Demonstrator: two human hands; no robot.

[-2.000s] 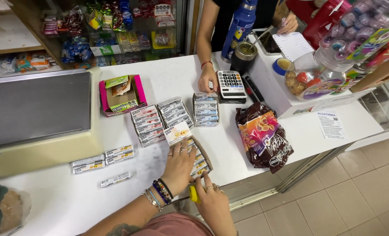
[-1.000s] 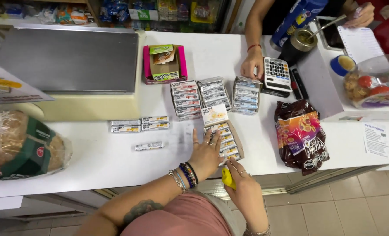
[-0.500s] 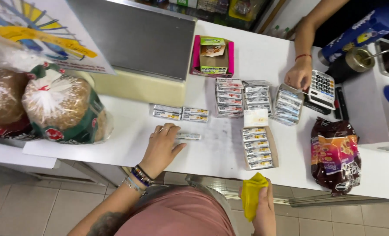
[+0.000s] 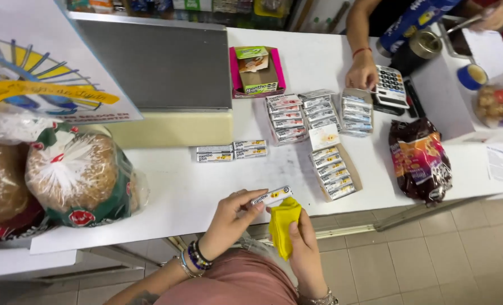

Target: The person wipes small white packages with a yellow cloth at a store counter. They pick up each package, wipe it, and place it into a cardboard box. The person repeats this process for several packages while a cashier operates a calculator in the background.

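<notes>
My left hand [image 4: 230,219] pinches a slim candy stick pack [image 4: 272,196] at the near edge of the white counter [image 4: 189,186]. Right beside it, my right hand [image 4: 304,245] holds a crumpled yellow cloth [image 4: 283,225] that touches the pack's end. Further in lie two pairs of similar packs [image 4: 232,151], an open cardboard tray of packs [image 4: 334,171], and rows of flat packs [image 4: 311,114]. Beaded bracelets circle my left wrist.
Another person's hand [image 4: 362,73] rests beside a calculator [image 4: 391,86] at the far side. A pink display box [image 4: 257,71], a dark snack bag [image 4: 421,158], bagged bread [image 4: 76,178], a grey tray [image 4: 155,62] and a poster [image 4: 34,73] share the counter. Tiled floor lies below.
My left hand picked the loose stick pack off the counter and drew it to the near edge. My right hand brought the yellow cloth up against it. The view shifted left.
</notes>
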